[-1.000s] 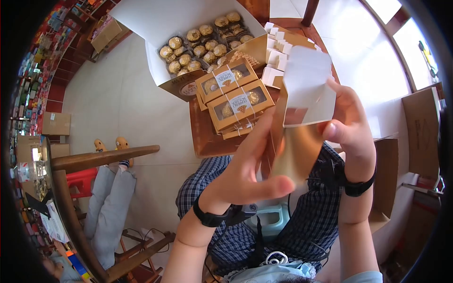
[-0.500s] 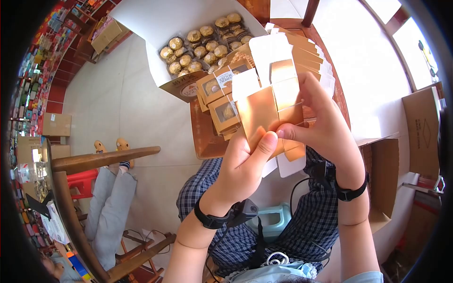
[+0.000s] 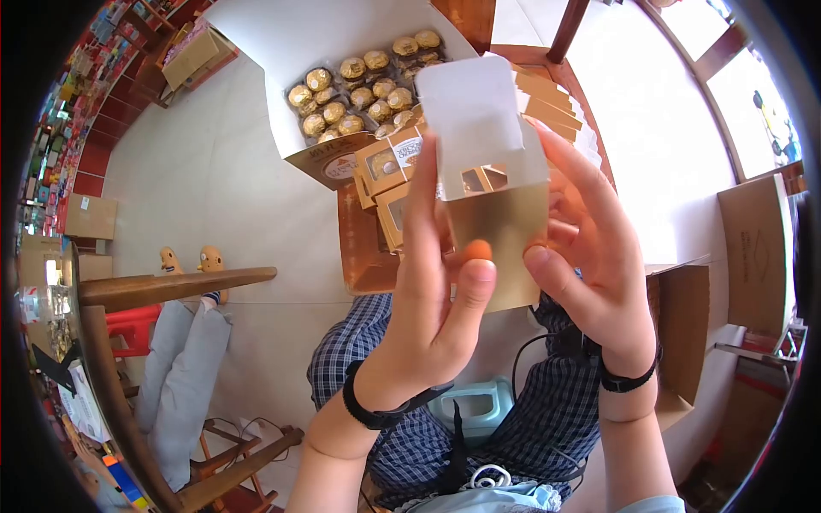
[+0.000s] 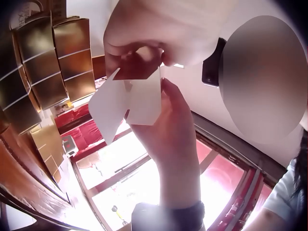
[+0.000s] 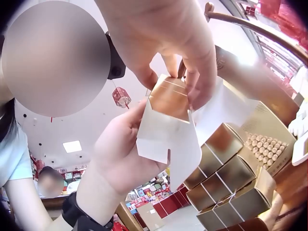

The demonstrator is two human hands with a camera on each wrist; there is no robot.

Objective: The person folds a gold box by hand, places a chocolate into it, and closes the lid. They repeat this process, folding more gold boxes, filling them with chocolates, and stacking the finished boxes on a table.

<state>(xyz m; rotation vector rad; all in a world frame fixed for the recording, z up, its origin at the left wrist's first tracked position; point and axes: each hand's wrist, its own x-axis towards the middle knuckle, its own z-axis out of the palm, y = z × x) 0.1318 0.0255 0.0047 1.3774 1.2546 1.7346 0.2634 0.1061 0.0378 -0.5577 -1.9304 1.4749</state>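
A small gold carton with white inner faces is held upright over the lap, its top end open. In the head view its white flap stands up at the far side, and a cut-out window shows through the inside. My left hand grips the carton's left side, thumb by the front face. On the other side, my right hand holds it between thumb and fingers. The right wrist view shows the right fingertips at the gold end and the white flaps hanging open.
A large open box of gold-wrapped chocolates stands on the wooden chair. Finished-looking window boxes are stacked before it, partly behind my left hand. Folded gold cartons lie at the right. A cardboard box stands by my right knee.
The carton has gone from tilted, through a flatter pose with panels spread, to upright with its open end facing up. Both hands have shifted to its two sides. The head view has shifted slightly.
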